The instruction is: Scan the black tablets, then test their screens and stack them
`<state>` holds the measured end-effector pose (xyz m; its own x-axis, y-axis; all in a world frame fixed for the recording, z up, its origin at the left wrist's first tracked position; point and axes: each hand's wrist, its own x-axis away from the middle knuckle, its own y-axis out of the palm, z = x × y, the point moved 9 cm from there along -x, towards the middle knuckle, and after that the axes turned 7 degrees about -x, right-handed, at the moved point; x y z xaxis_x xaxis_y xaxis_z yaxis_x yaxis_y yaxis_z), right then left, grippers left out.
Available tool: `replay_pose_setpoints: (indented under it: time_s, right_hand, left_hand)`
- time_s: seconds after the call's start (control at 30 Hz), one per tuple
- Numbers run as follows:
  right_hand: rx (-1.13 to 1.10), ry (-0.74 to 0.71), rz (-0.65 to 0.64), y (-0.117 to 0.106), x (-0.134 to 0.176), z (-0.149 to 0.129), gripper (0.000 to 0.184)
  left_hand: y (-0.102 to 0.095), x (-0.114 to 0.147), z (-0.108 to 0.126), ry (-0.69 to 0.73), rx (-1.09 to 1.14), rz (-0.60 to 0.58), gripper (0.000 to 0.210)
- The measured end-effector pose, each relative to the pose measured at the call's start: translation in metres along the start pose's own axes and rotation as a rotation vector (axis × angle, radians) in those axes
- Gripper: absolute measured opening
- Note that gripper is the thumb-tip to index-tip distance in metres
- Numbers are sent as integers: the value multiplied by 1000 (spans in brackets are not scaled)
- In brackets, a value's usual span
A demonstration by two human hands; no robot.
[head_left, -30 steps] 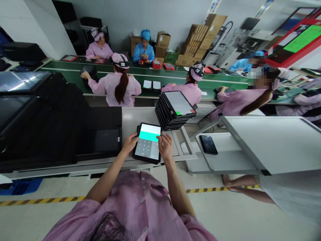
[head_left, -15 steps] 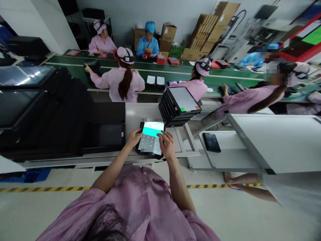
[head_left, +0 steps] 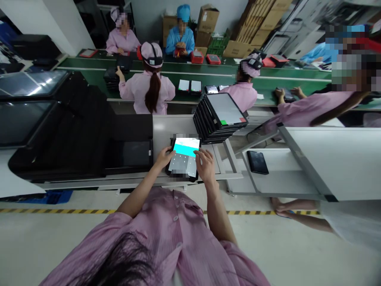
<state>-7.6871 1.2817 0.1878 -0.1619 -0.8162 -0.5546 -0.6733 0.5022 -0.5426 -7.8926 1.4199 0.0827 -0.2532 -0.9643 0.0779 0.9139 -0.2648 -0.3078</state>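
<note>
A tablet (head_left: pixel 183 157) with a lit screen lies over the light-coloured tabletop in front of me. Its screen shows a white and turquoise area above a grey keypad. My left hand (head_left: pixel 163 157) grips its left edge, thumb on the front at the rim. At the right side of the screen is my right hand (head_left: pixel 205 165), fingers apart and partly bent, a fingertip at the turquoise band. Whether that fingertip presses the glass I cannot tell. Just behind and to the right stands a stack of black tablets (head_left: pixel 222 115), the top one face up with green and red corner labels.
Dark tablets (head_left: pixel 127 153) are piled on my left. Another tablet (head_left: pixel 257 162) lies on the lower shelf of a cart (head_left: pixel 321 159) at right. Beyond, several co-workers sit along a green conveyor bench (head_left: pixel 95 65). Cardboard boxes (head_left: pixel 208 18) stand by the wall.
The view has tilted down and shifted slightly left. My right fingers have spread a little at the screen. A co-worker's hands at the right now hold a dark tablet.
</note>
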Motion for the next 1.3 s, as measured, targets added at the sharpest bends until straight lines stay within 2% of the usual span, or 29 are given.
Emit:
replay_pose_setpoints:
  time_s: [0.13, 0.37, 0.47, 0.6, 0.8, 0.97, 1.07, 1.3]
  right_hand:
    - [22, 24, 30, -7, 1, 9, 41]
    - [73, -5, -56, 15, -5, 17, 36]
    - [89, -26, -65, 14, -3, 15, 34]
    - [142, -16, 3, 4, -1, 17, 35]
    - [89, -31, -53, 14, -5, 13, 30]
    - [-59, 155, 143, -1, 4, 25, 43]
    - [-133, 228, 230, 3, 13, 31, 50]
    - [-185, 232, 261, 15, 18, 37, 51]
  left_hand:
    - [0, 8, -5, -18, 77, -54, 52]
    - [-6, 29, -26, -57, 103, -48, 50]
    - [-11, 43, -28, -6, 87, -33, 51]
    - [-14, 64, -26, 69, 68, -11, 55]
    - [-17, 79, -29, 111, 78, 56, 60]
    - [-14, 87, -30, 133, 31, 155, 57]
    - [-11, 92, -30, 170, 25, 261, 57]
    - [-9, 92, -29, 284, -4, 349, 57]
